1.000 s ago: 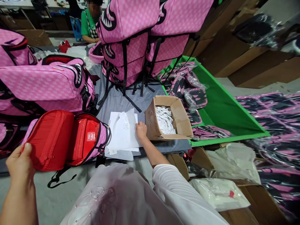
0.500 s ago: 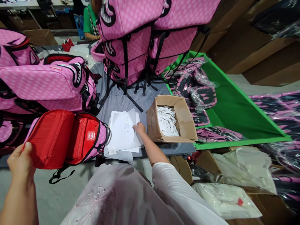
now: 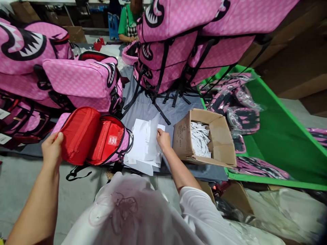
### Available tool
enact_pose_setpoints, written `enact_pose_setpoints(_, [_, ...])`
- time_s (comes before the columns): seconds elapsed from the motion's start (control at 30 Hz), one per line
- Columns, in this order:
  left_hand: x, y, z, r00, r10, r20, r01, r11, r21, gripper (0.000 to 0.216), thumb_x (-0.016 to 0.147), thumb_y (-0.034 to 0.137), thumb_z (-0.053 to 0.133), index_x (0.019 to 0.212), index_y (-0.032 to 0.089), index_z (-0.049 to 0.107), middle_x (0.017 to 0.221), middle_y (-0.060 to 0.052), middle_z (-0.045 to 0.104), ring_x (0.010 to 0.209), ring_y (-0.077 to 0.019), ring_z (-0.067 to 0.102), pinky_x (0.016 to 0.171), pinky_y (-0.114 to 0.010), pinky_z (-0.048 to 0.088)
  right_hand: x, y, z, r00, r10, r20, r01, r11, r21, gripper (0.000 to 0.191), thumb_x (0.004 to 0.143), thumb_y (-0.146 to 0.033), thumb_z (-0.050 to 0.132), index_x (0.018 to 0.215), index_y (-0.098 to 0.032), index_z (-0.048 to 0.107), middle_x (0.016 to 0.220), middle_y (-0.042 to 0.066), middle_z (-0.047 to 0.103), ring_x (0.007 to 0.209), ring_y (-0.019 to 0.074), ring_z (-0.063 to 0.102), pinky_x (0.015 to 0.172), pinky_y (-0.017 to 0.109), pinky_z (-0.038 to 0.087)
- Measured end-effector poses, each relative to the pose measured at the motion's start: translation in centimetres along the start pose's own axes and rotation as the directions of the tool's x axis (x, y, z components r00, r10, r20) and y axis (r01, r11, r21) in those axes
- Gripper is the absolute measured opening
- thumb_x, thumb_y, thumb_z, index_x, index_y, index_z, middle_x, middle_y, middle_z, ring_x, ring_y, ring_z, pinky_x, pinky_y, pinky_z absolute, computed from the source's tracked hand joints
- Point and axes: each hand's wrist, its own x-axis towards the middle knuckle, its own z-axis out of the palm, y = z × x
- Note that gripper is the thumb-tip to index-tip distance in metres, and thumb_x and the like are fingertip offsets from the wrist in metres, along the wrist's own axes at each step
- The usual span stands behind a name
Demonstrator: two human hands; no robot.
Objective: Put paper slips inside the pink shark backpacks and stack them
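Note:
An unzipped pink backpack with a red lining [image 3: 102,141] lies open on the grey table top [image 3: 145,105]. My left hand [image 3: 52,149] grips the edge of its red flap. To the right of the backpack sits a stack of white paper sheets [image 3: 144,146]. My right hand [image 3: 163,139] pinches the right edge of the top sheet, which is lifted a little. Just right of that hand stands an open cardboard box [image 3: 219,136] filled with small white paper tags.
Pink shark-mouth backpacks are piled at the left [image 3: 84,80] and at the back [image 3: 176,34]. A green bin [image 3: 278,143] at the right holds bagged backpacks. A person in a green top [image 3: 126,22] works at the far end. Cartons and plastic bags lie at lower right.
The view has swung right and a little down. My right hand has closed on the top sheet's edge and raised it. My left hand keeps its hold on the red flap.

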Motion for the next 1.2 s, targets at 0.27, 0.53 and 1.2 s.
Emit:
enact_pose_setpoints(0.27, [2.7,-1.1,-1.4,0.947,-0.01,0.321,0.029,0.998,-0.055,0.052,0.056,0.049,0.083,0.09,0.013,0.071,0.073,0.001,0.066,0.07,-0.0153,0.057,0.066,-0.025,0.046,-1.7,-8.3,-2.0,0.975,-0.175,-0.135,0.199,0.962,0.189,0.041,0.095,-0.019,0.044,0.127,-0.014,0.07,0.121,0.012,0.073,0.109,0.0237,0.07,0.096,0.032,0.05])
enact_pose_setpoints(0.53, [5.8,-3.3,-2.2,0.849,0.097,0.519,-0.013,0.987,-0.162,0.055,0.068,0.058,0.075,0.1,0.014,0.072,0.087,-0.004,0.071,0.079,-0.0191,0.063,0.073,-0.028,0.048,-2.8,-24.6,7.3,0.878,-0.397,0.266,0.338,0.909,0.243,0.025,0.089,-0.012,0.054,0.098,-0.016,0.077,0.094,0.007,0.078,0.093,0.0194,0.072,0.082,0.022,0.051])
enact_pose_setpoints(1.2, [10.3,-6.3,-4.5,0.775,0.071,0.628,0.106,0.965,-0.24,0.053,0.08,0.056,0.071,0.115,0.016,0.07,0.108,-0.009,0.073,0.104,-0.0262,0.067,0.096,-0.036,0.051,-5.0,-24.7,19.0,0.84,-0.395,0.373,0.516,0.794,-0.321,0.075,0.1,-0.048,0.043,0.157,-0.002,0.027,0.165,0.023,0.015,0.154,0.0354,0.014,0.124,0.051,0.016])
